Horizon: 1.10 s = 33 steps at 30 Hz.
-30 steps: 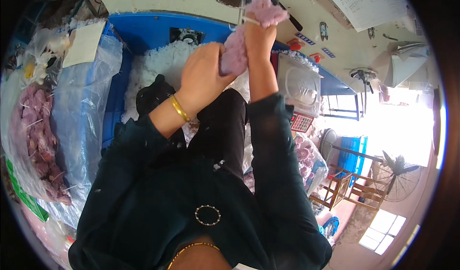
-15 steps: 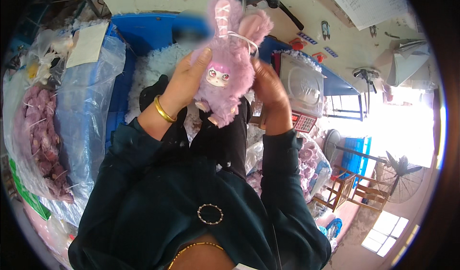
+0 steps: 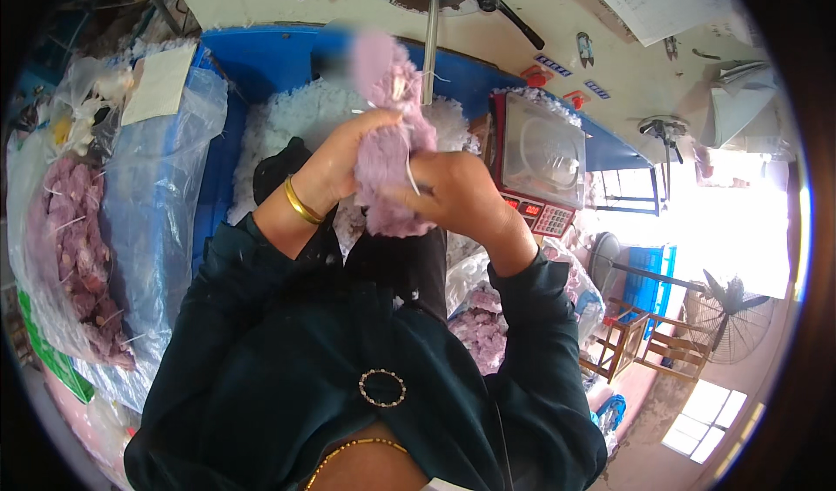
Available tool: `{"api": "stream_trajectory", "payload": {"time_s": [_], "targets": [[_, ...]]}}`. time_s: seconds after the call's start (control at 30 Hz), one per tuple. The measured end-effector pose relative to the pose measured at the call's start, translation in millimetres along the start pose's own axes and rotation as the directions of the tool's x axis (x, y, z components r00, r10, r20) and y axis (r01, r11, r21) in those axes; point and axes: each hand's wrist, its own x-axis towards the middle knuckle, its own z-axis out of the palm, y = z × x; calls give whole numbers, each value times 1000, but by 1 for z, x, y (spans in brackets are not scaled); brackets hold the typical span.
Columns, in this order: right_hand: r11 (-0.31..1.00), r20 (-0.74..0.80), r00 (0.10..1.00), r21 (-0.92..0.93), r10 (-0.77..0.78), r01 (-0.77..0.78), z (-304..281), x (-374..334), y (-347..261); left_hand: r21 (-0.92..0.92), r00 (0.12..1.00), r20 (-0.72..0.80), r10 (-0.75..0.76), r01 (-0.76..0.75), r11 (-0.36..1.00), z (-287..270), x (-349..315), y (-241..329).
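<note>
A lilac-pink, long-piled plush toy [image 3: 376,164], narrow and upright, is held in mid-air slightly toward eleven o'clock from the centre of the view. Its long axis runs roughly from eleven to five o'clock; the upper end is blurred. A small cream patch shows below that end. A thin white cord [image 3: 412,173] lies along its three-o'clock side.

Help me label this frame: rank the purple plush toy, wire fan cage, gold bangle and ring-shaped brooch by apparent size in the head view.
1. Purple plush toy, partly covered
2. Wire fan cage
3. Gold bangle and ring-shaped brooch: too alike to rank
</note>
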Motion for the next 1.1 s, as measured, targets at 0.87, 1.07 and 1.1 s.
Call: {"api": "stream_trajectory", "payload": {"time_s": [0.87,1.07,1.1], "targets": [[952,-456,850,-18,263,-304,-15,65,35,534,906,164,390,-414,737,-1,-2,14],[855,-588,738,-145,330,-498,-17,132,79,125,956,-63,287,-278,952,1,46,16],[847,-595,731,-151,333,-509,-15,128,79,110,952,-93,293,-282,953,4,43,7]]}}
